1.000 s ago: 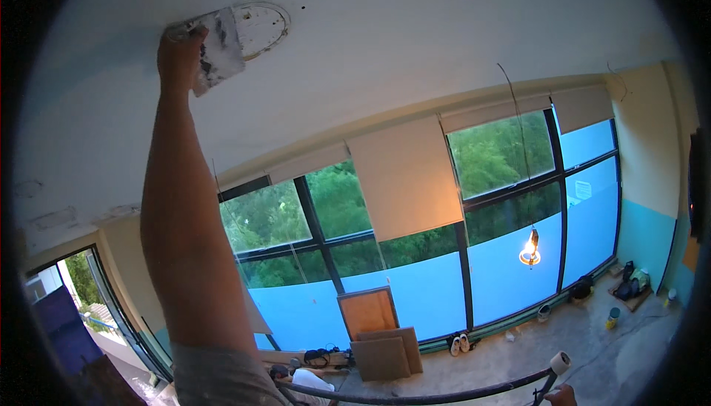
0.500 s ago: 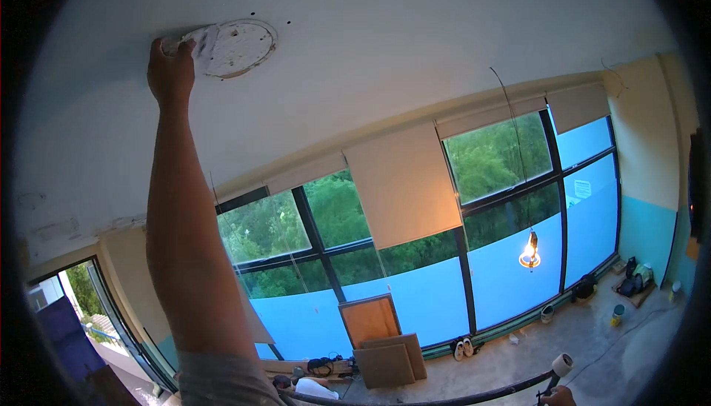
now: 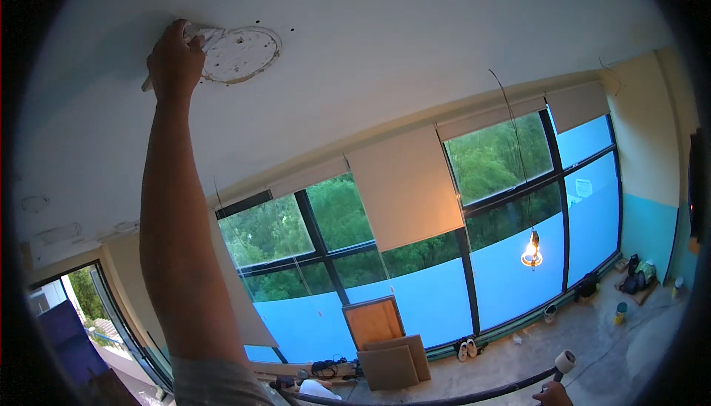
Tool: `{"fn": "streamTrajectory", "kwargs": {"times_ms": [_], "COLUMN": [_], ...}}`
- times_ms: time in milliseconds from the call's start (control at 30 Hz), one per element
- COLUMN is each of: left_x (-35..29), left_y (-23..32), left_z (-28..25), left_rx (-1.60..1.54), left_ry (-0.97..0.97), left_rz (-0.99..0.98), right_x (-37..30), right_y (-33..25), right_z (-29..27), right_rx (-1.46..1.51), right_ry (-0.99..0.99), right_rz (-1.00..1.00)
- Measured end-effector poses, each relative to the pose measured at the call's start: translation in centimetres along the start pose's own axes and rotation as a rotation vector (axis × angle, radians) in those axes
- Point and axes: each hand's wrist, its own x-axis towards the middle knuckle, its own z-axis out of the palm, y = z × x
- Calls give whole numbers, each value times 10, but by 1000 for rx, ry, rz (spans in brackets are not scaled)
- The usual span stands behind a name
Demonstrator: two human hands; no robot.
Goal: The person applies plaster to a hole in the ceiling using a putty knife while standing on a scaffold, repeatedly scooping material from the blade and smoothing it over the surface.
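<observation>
1. Left grip (image 3: 176, 59) is clasping a flat plate (image 3: 147, 82) at the upper left of the frame; the hand is hiding much of it, and one corner is poking out left of the wrist.
2. That plate is sitting up by the ceiling (image 3: 415, 21), at the left side of an oval patch (image 3: 244, 54); whether it is touching the patch, I cannot tell.
3. Two dark holes (image 3: 258, 21) are showing near the patch's upper right.
4. Right grip (image 3: 552, 393) is curling beside a dark rail (image 3: 444, 398) at the lower right; whether it is closing on anything, I cannot tell.
5. A pale cap (image 3: 565, 361) is topping the rail's right end.
6. Right of centre, a lit lamp (image 3: 531, 252) is hanging before the windows (image 3: 422, 295).
7. Boards (image 3: 389, 367) are leaning at lower centre, with shoes (image 3: 466, 349) standing to their right.
</observation>
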Motion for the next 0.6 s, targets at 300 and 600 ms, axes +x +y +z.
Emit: {"fn": "streamTrajectory", "kwargs": {"times_ms": [300,600], "left_x": [-6,-49], "left_y": [-26,-2], "left_z": [41,91], "left_rx": [-254,-1299], "left_ry": [-61,-52], "left_rz": [-151,-783], "right_x": [-4,-35], "right_y": [17,44], "right_z": [29,20], "right_rx": [71,102], "right_ry": [-74,-119], "right_rz": [55,97]}}
